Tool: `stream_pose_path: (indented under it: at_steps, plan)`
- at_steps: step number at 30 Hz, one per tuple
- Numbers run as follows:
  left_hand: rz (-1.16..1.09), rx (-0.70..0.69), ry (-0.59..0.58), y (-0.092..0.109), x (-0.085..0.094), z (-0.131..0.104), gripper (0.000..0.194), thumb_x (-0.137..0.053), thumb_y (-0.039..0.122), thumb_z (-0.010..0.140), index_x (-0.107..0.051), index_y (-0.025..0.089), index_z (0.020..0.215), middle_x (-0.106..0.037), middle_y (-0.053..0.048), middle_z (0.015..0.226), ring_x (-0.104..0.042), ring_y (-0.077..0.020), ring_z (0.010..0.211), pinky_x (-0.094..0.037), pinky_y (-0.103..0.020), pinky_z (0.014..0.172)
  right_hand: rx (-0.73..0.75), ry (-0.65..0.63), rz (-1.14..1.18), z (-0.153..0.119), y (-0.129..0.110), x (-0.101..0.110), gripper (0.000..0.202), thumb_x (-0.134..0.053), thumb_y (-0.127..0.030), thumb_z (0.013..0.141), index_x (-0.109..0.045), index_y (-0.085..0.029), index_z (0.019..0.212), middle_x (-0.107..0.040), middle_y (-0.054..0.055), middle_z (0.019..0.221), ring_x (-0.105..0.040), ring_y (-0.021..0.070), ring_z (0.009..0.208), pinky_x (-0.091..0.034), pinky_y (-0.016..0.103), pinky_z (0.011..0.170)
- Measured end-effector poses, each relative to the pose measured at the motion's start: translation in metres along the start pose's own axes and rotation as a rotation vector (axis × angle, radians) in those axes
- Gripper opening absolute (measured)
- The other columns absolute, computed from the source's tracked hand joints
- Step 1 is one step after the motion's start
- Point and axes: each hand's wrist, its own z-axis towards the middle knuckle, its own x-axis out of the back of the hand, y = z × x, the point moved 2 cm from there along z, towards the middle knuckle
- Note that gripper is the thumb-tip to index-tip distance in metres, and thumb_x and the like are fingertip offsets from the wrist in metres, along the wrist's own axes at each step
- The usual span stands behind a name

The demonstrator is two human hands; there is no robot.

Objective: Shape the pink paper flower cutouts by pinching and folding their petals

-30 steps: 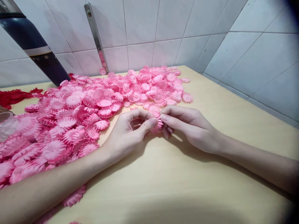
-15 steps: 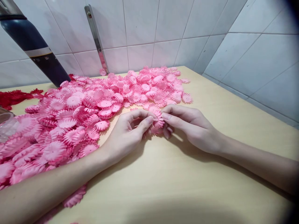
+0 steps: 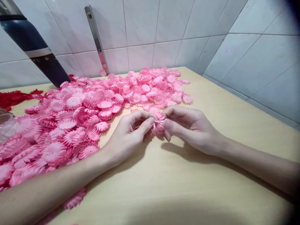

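Observation:
Between my hands is a pink artificial flower petal disc [image 3: 159,124] with a fringed edge, just above the table. My left hand [image 3: 132,129] is closed, its thumb and forefinger pinching the disc's left side. On the other side, my right hand [image 3: 191,128] pinches the disc's right edge between thumb and fingers. The fingertips hide part of the disc, so I cannot tell whether it is one layer or more. A big heap of similar pink petal discs [image 3: 73,102] spreads behind and to the left of my hands.
A dark blue bottle [image 3: 38,47] stands at the back left by the tiled wall [image 3: 142,25]. Red petal pieces [image 3: 14,98] and a clear plastic container [image 3: 6,125] lie at the left. A metal strip [image 3: 95,34] is fixed to the wall. The table [image 3: 187,187] is light wood.
My right thumb and fingers have shifted slightly on the disc's right edge. My left hand keeps its pinch almost unmoved.

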Motion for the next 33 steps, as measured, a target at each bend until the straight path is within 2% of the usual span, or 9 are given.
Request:
stream_pose_path:
  at_steps: [3, 16, 24, 33]
  plan:
    - [-0.005, -0.031, -0.008, -0.0003, -0.0004, -0.0001, 0.012, -0.058, 0.020, 0.087, -0.064, 0.012, 0.081, -0.061, 0.000, 0.069, -0.051, -0.0071, 0.058, -0.041, -0.018, 0.056, -0.019, 0.039, -0.021, -0.0003, 0.0007, -0.0007, 0.020, -0.070, -0.034, 0.081, -0.060, -0.017, 0.077, -0.064, 0.001, 0.071, -0.060, 0.0119, 0.062, -0.052, 0.023, 0.058]
    - [0.037, -0.090, -0.007, -0.0031, 0.0010, -0.0001, 0.017, -0.061, 0.027, 0.086, -0.066, 0.012, 0.082, -0.065, -0.001, 0.074, -0.057, -0.0086, 0.063, -0.046, -0.019, 0.060, -0.019, 0.022, -0.008, 0.0014, 0.0005, -0.0013, 0.022, -0.061, -0.035, 0.088, -0.062, -0.016, 0.078, -0.061, 0.002, 0.069, -0.056, 0.0110, 0.061, -0.050, 0.024, 0.056]
    - [0.033, -0.077, 0.008, -0.0026, -0.0001, 0.0005, 0.017, -0.058, 0.026, 0.088, -0.062, 0.012, 0.079, -0.060, 0.001, 0.068, -0.053, -0.0067, 0.060, -0.043, -0.017, 0.057, -0.009, -0.001, -0.036, 0.0012, 0.0003, -0.0004, 0.021, -0.060, -0.035, 0.089, -0.061, -0.016, 0.080, -0.058, 0.000, 0.069, -0.054, 0.0102, 0.061, -0.047, 0.024, 0.057]
    - [0.106, -0.044, 0.040, -0.0009, -0.0010, -0.0021, 0.018, -0.049, 0.030, 0.093, -0.052, 0.016, 0.082, -0.054, 0.003, 0.066, -0.050, -0.0072, 0.060, -0.042, -0.019, 0.057, -0.057, 0.063, 0.035, 0.0021, 0.0001, -0.0003, 0.022, -0.061, -0.036, 0.089, -0.058, -0.017, 0.077, -0.056, -0.001, 0.065, -0.053, 0.0106, 0.058, -0.047, 0.025, 0.057]
